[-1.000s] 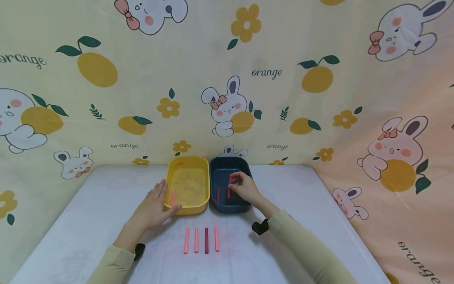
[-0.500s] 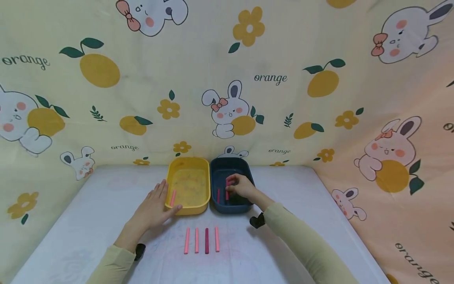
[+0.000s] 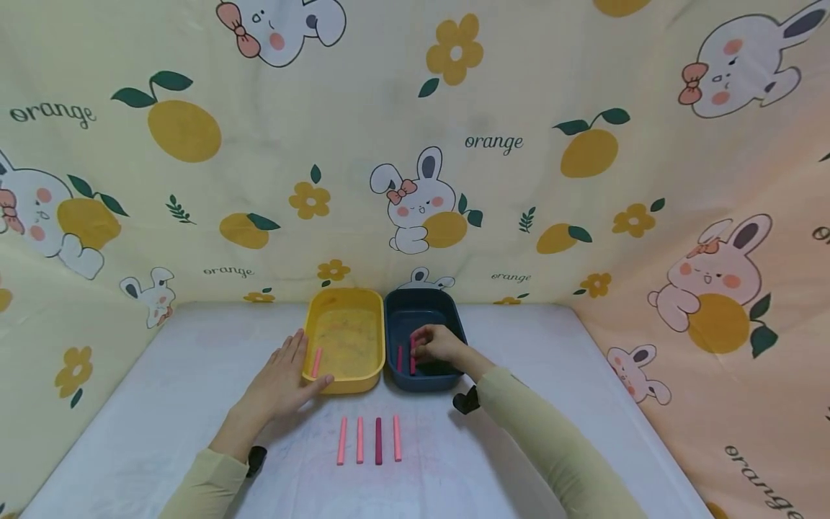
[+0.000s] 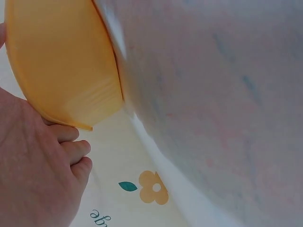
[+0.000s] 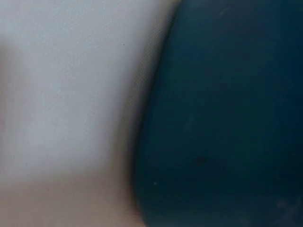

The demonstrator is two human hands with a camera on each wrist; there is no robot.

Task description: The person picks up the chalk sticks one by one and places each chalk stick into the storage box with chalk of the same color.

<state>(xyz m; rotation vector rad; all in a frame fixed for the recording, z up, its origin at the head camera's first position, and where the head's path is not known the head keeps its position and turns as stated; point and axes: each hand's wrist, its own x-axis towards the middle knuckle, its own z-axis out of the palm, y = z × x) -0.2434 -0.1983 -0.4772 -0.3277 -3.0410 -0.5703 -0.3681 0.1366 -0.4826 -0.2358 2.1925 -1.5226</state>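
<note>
In the head view my right hand [image 3: 441, 344] pinches a deep-pink chalk stick [image 3: 412, 366], held lengthwise inside the navy box [image 3: 424, 382]. Left of it in the same box lies another deep-pink chalk [image 3: 399, 358]. My left hand [image 3: 277, 382] rests along the left side of the yellow box [image 3: 355, 384], fingers extended and thumb over the front rim. One light-pink chalk [image 3: 316, 362] lies in that box. Up close, the left wrist view shows the fingers at the yellow box wall [image 4: 66, 61]; the navy box wall [image 5: 213, 104] fills much of the right wrist view.
In front of the boxes several chalks lie in a row on the white tabletop: light-pink chalks [image 3: 341, 441] and a dark-red chalk [image 3: 379, 441]. The two boxes stand side by side near the table's back edge, before a patterned cloth [image 3: 363, 108].
My right hand has moved left and toward the front of the navy box, bringing its chalk beside the one lying there. My left hand stays on the yellow box.
</note>
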